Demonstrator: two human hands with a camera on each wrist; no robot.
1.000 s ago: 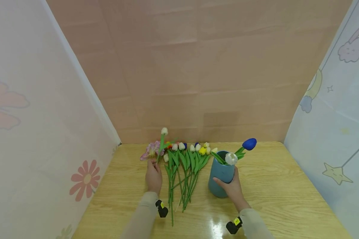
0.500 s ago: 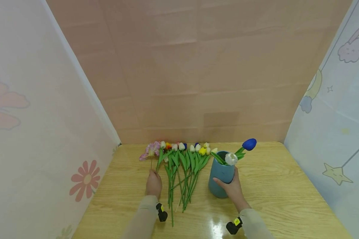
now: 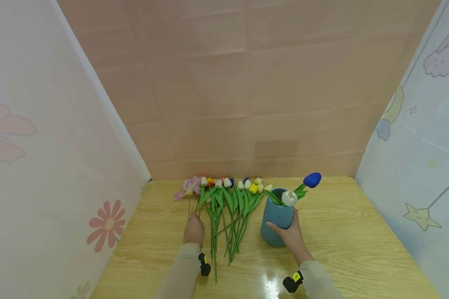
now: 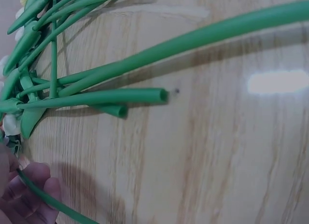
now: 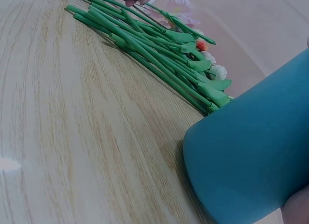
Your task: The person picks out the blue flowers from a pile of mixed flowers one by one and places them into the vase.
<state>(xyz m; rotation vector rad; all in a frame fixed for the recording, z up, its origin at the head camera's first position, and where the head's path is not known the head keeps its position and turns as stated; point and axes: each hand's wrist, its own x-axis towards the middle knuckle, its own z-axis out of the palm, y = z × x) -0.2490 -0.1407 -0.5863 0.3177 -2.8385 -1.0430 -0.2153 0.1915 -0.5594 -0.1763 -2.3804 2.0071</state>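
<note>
My left hand (image 3: 193, 231) is low over the left of the table, pinching the green stem of a white tulip (image 3: 203, 181). In the left wrist view that stem (image 4: 60, 206) crosses the curled fingers (image 4: 42, 173). A pink frilly flower (image 3: 191, 185) on a thin stem is just beyond this hand. My right hand (image 3: 291, 236) grips the side of a blue vase (image 3: 275, 222), thumb in front; the other fingers are mostly hidden behind it. The vase stands slightly tilted and holds a blue tulip (image 3: 312, 180) and a white tulip (image 3: 289, 198).
Several tulips, white, yellow (image 3: 253, 189), orange (image 3: 210, 182) and blue, lie between my hands, their green stems (image 3: 233, 245) toward me. The wooden table (image 3: 344, 232) meets a brown backdrop (image 3: 224, 137) behind and printed white curtains (image 3: 415, 174) at both sides.
The white tulip in my left hand has come down from raised above the other flowers to their level. That hand has drawn slightly back toward me. My right hand and the vase stay put.
</note>
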